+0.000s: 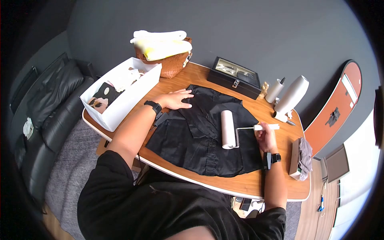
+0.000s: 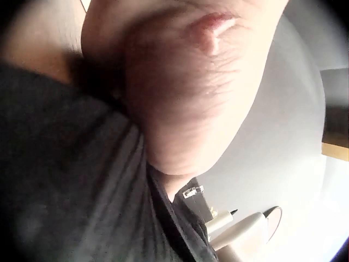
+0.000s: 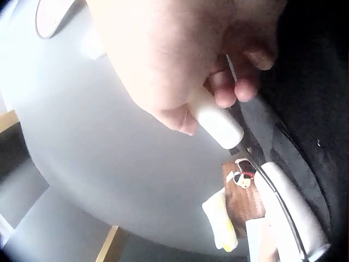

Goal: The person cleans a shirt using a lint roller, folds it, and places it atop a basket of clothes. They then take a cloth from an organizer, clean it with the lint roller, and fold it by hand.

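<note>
A black garment [image 1: 200, 156] lies spread over the wooden table, with a loose strip of its cloth crossing the middle. My left hand [image 1: 176, 100] rests on its upper left edge, fingers extended and spread. In the left wrist view the heel of that hand [image 2: 185, 93] fills the top, beside dark cloth; its fingers are hidden there. With my right hand [image 1: 267, 138] I grip the white handle of a lint roller [image 1: 228, 130]. The white cylinder lies over the garment's right half. In the right wrist view, fingers wrap the handle [image 3: 218, 123] and a thin metal rod runs to the cylinder.
A white box [image 1: 136, 90] with several items stands at the left. Behind it, a brown woven bag [image 1: 173, 70] carries pale folded cloth. At the back are a black display case [image 1: 234, 76] and a whitish hair dryer [image 1: 293, 95]. A tissue-like box [image 1: 295, 160] with grey cloth sits right.
</note>
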The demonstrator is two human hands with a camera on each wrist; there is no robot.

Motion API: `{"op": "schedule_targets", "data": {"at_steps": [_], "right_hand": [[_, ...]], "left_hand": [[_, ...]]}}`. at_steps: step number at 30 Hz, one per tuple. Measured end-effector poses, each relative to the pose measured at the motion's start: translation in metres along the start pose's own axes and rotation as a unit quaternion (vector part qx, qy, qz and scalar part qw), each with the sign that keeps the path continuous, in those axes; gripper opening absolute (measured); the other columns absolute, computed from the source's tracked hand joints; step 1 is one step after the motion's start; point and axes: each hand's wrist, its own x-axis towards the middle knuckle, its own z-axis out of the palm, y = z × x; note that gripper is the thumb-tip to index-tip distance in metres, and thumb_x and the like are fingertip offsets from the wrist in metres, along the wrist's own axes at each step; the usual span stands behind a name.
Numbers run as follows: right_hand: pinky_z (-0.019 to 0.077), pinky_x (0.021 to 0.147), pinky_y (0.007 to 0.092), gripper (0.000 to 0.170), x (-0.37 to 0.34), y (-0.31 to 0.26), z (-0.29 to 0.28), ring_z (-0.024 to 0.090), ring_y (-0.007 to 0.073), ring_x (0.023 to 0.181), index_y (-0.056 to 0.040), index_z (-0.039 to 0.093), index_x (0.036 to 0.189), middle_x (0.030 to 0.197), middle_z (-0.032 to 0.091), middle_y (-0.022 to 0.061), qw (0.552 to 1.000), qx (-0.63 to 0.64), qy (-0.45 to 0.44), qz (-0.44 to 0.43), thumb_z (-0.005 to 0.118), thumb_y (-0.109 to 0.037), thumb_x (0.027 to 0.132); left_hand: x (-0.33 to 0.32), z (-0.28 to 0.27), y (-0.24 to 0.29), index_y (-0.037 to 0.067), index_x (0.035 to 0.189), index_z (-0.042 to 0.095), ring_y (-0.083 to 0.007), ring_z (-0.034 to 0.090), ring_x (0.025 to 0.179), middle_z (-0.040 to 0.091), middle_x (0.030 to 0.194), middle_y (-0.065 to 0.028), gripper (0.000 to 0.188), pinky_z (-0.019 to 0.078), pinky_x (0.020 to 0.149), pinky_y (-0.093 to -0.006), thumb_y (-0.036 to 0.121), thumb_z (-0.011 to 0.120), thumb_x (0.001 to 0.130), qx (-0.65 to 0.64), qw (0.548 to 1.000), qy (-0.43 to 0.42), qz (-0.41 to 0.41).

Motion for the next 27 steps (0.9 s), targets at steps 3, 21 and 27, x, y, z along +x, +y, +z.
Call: {"op": "schedule_targets", "data": {"at_steps": [3,21,27], "right_hand": [[0.0290,0.047,0.0237,0.019,0.009,-0.002,-0.027,0.043,0.0080,0.052,-0.0150,0.058,0.091,0.065,0.048,-0.0047,0.999,0.016,0.028,-0.015,0.063,-0.031,0.101],[0.0480,0.065,0.0258,0.036,-0.026,0.007,0.039,0.066,0.0147,0.074,-0.0018,0.068,0.111,0.083,0.069,0.0038,0.988,-0.062,-0.140,0.022,0.060,-0.037,0.106],[0.0486,0.061,0.0256,0.028,-0.004,0.012,0.009,0.066,0.0134,0.071,-0.0070,0.068,0.101,0.083,0.071,0.0032,0.995,0.012,-0.098,0.031,0.066,-0.035,0.103]], "left_hand": [[-0.003,0.000,0.010,0.021,0.163,0.036,-0.0303,0.010,0.161,0.018,0.174,-0.0074,0.081,0.0164,0.127,-0.0543,0.065,0.056,0.098,0.035,0.998,-0.019,-0.039],[-0.007,-0.001,0.021,0.019,0.165,0.030,-0.0284,0.004,0.162,0.013,0.175,-0.0071,0.100,0.0053,0.129,-0.0532,0.080,0.054,0.089,0.062,0.995,-0.037,-0.065],[-0.007,0.000,0.022,0.020,0.165,0.030,-0.0285,0.004,0.162,0.013,0.175,-0.0071,0.100,0.0055,0.129,-0.0522,0.080,0.054,0.089,0.062,0.995,-0.031,-0.067]]}}
